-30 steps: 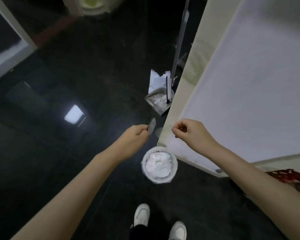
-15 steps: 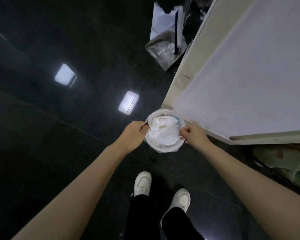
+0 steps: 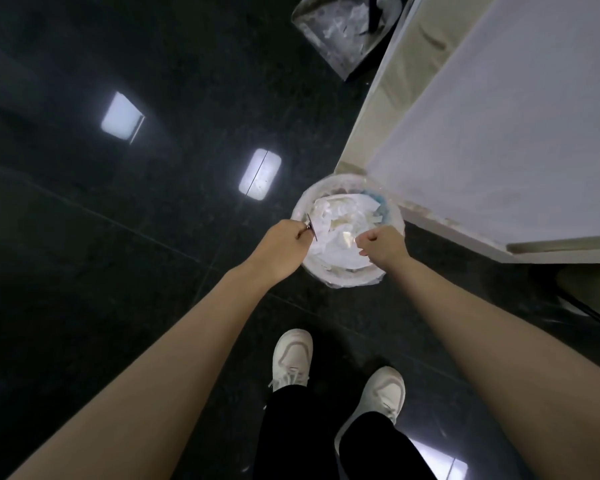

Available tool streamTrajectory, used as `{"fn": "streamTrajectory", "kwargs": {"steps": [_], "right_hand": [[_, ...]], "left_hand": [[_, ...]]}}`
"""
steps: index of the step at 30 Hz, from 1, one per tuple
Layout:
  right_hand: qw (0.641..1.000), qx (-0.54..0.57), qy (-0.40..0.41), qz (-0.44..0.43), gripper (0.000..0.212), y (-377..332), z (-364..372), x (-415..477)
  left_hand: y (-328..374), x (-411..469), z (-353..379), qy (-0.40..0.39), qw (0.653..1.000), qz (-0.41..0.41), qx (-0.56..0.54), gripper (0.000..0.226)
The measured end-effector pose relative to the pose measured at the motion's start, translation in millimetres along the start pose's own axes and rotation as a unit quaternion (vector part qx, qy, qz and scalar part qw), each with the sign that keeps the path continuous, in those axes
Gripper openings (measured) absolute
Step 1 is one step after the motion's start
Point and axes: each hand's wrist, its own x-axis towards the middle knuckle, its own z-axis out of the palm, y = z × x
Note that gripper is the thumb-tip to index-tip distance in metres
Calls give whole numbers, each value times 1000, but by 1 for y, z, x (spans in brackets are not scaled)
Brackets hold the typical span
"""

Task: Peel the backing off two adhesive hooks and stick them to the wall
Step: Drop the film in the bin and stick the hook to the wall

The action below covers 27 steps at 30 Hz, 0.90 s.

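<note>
The left hand (image 3: 284,249) is pinching the thin grey adhesive hook (image 3: 311,227) over the round white paper-filled bin's (image 3: 347,284) left rim and should be avoiding its glue, while the right hand's (image 3: 383,245) fingers (image 3: 363,242) are curling, holding what I cannot tell.

Bare forearms, no sleeves, black trousers (image 3: 312,441), white lace-up sneakers (image 3: 291,358)

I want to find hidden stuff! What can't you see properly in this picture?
Head view:
Right hand: curled fingers hide whatever it may pinch.
Thin dark adhesive hook pinched by left hand: edge-on, too small for detail.
Grey dustpan of scraps: cut off by top edge.
</note>
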Motion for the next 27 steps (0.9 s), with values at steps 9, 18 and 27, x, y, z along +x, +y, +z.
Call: {"fn": "streamTrajectory", "kwargs": {"steps": [9, 18, 27], "right_hand": [[999, -45, -12, -22, 30, 10, -4, 2], [999, -9, -1, -36, 20, 1, -37, -23], [990, 25, -68, -119, 16, -33, -108, -116]], "left_hand": [[-5, 0, 1, -9, 999, -23, 25, 39], [19, -13, -6, -8, 999, -27, 31, 36], [95, -73, -33, -1, 998, 24, 62, 27]]}}
